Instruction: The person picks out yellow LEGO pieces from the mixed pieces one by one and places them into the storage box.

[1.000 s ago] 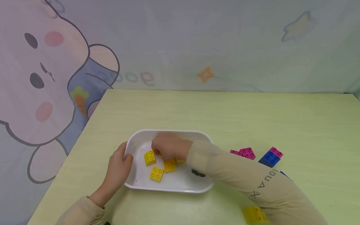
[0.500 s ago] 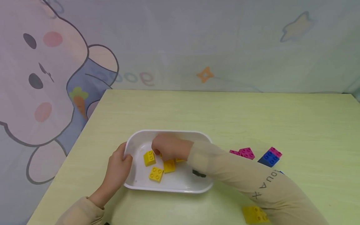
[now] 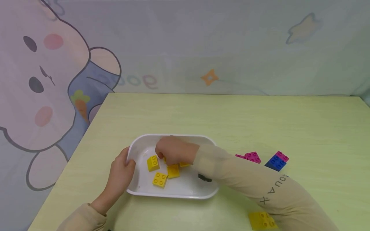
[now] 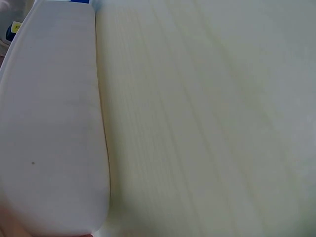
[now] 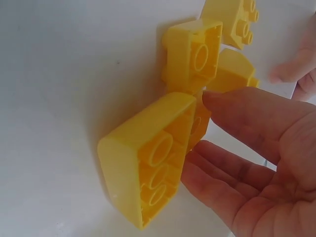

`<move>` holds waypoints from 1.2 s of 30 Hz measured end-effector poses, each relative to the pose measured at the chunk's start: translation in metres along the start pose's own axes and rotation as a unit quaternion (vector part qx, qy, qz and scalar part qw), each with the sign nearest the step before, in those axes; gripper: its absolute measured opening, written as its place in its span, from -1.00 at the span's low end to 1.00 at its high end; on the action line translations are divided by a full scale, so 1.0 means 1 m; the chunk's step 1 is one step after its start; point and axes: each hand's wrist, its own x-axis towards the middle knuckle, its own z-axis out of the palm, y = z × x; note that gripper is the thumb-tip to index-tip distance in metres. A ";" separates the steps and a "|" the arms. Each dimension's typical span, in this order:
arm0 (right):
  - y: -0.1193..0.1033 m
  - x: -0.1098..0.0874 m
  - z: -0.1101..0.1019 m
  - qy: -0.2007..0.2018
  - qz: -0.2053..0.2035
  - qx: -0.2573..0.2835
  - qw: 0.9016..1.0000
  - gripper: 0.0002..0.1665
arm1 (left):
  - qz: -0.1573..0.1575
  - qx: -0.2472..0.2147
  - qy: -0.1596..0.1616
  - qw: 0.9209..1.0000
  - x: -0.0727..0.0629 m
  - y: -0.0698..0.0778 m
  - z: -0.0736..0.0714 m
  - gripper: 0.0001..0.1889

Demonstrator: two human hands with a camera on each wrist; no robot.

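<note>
A white plastic tub [image 3: 185, 189] stands on the table with several yellow building blocks in it. My left hand [image 3: 119, 170] grips its left end, thumb over the rim. The left wrist view shows the tub's outer wall [image 4: 54, 118], with most of that hand out of sight. Inside the tub is my right hand [image 3: 174, 150], its thumb and fingertips pinching a yellow building block [image 5: 199, 121]. Around that block in the right wrist view lie a large hollow block [image 5: 163, 168], underside showing, a square block [image 5: 192, 54] and a studded block [image 5: 232, 22].
Right of the tub lie pink blocks [image 3: 252, 157] and a blue block [image 3: 276, 162] against a pink one, partly behind the sleeve. Another yellow block [image 3: 260, 220] sits near the front edge. A printed curtain [image 3: 179, 48] hangs behind the table [image 3: 202, 112].
Both hands and the blocks keep their places. The whole head view has shifted very slightly.
</note>
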 end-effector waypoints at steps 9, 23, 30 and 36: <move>0.002 -0.004 -0.009 -0.011 0.016 0.023 1.000 -0.87 | -0.001 -0.005 -0.005 1.000 0.000 0.000 -0.002 -0.54; 0.009 -0.017 -0.023 -0.005 0.008 0.014 1.000 -0.84 | 0.000 -0.008 -0.004 1.000 0.002 0.000 0.001 -0.54; 0.014 -0.026 -0.029 0.007 0.001 0.002 1.000 -0.81 | 0.003 -0.009 -0.004 1.000 0.005 0.001 0.001 -0.54; 0.015 -0.026 -0.028 0.003 0.005 0.003 1.000 -0.81 | 0.001 -0.010 -0.009 1.000 0.005 -0.001 0.001 -0.53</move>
